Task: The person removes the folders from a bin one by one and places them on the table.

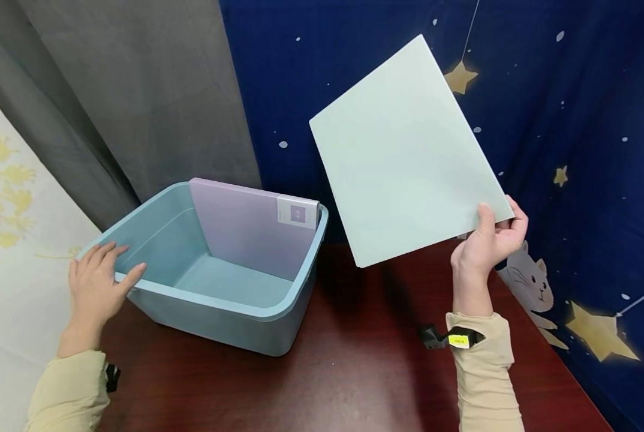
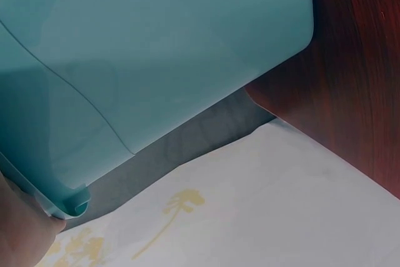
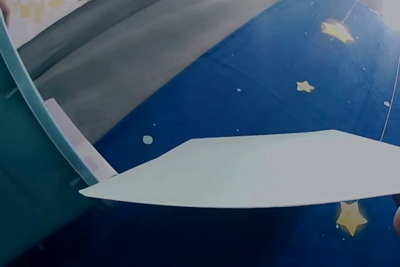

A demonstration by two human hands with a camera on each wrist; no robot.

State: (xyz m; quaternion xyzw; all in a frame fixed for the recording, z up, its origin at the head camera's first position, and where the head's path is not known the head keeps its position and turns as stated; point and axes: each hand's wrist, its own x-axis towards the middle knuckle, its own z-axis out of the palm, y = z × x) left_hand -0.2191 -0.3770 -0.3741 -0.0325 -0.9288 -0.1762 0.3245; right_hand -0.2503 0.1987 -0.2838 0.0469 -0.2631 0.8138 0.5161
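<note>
My right hand (image 1: 481, 243) grips a pale mint-green file folder (image 1: 408, 162) by its lower right corner, thumb on the near face and fingers behind. The folder is held tilted in the air above the table, to the right of a blue plastic bin (image 1: 203, 300); in the right wrist view the folder (image 3: 250, 173) shows as a broad flat shape. Over the bin's left rim lies my left hand (image 1: 95, 279), its fingers fairly straight. Inside the bin, a lilac file folder (image 1: 246, 231) stands on edge along the back wall, a white label at its upper right.
The bin stands on a dark red-brown table (image 1: 343, 384). Behind hang a grey curtain (image 1: 155, 90) and a navy curtain (image 1: 581, 150) with stars and a cat. White cloth with yellow flowers (image 1: 9, 240) is on the left.
</note>
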